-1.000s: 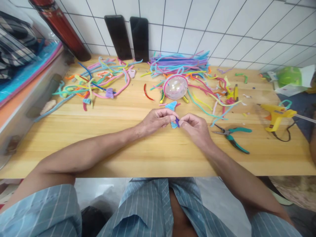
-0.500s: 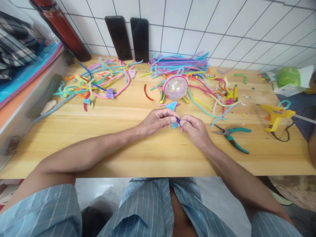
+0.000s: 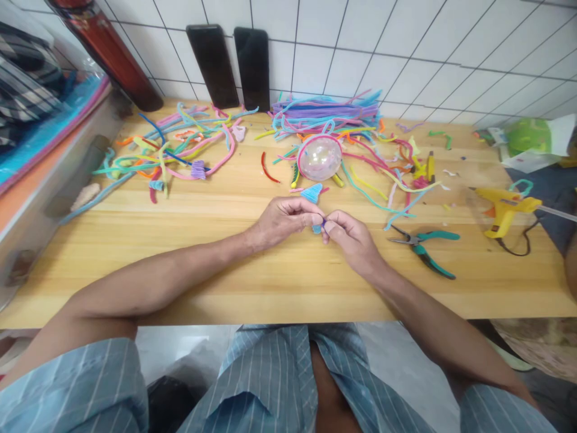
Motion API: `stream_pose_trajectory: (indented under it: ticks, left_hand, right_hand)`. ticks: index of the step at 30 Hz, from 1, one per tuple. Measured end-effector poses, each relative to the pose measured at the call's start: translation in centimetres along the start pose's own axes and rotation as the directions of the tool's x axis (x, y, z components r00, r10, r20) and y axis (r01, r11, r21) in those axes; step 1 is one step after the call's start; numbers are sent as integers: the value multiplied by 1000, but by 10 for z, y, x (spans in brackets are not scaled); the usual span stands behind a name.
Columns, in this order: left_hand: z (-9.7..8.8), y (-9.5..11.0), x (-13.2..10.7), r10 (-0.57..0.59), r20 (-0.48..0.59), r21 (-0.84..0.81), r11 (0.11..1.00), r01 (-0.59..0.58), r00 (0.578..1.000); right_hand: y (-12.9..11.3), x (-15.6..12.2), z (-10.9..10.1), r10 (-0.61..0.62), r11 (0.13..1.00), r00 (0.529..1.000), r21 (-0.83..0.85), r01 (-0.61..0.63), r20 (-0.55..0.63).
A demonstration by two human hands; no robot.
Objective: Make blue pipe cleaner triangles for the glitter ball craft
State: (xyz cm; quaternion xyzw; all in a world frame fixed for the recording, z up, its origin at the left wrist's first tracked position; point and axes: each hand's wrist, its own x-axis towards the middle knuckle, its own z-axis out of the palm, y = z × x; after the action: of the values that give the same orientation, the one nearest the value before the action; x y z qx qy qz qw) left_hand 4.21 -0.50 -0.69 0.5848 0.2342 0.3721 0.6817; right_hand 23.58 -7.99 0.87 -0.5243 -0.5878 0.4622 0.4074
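A: What differs from half a second ago?

B: The purple strip (image 3: 323, 224). Then it stretched visibly between the fingertips; now only a small dark bit of it shows. The light blue piece (image 3: 317, 229) below the fingers shows less, too.

A: And on the table (image 3: 225, 288)?

B: Things lie as they did. The pliers (image 3: 413, 240) are just beside the right hand (image 3: 354, 234), the glue gun (image 3: 500, 210) is farther right, and the clear dome (image 3: 320, 159) sits beyond the fingers.

A: Where's the strip against the grip?

B: Right where the two hands' fingertips nearly meet. The light blue piece peeks out on the near side, and a blue triangle (image 3: 312, 192) shows just past the left hand (image 3: 288, 219). I can't tell whether those two are joined.

A: How closed are the hands?

B: Both are pinched, thumb against forefinger, with the strip caught at the tips of each. Whether the left also grips the light blue piece, I can't tell; its fingers cover too much.
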Motion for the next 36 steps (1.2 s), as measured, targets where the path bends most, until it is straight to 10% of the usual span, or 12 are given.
stream_pose_trajectory:
  ticks: [8,21,36]
  left_hand:
    - [6,0,0,50,-67,7,999,-49,997]
    - [1,3,3,-37,183,-83,995,53,982]
    - [-1,-6,5,-20,-97,-52,999,15,995]
  right_hand:
    - [2,-1,7,-14,1000,999,2,14,-42]
    - [5,1,-2,24,996,994,82,-33,104]
    - [-2,-3,0,-72,981,987,-187,45,-141]
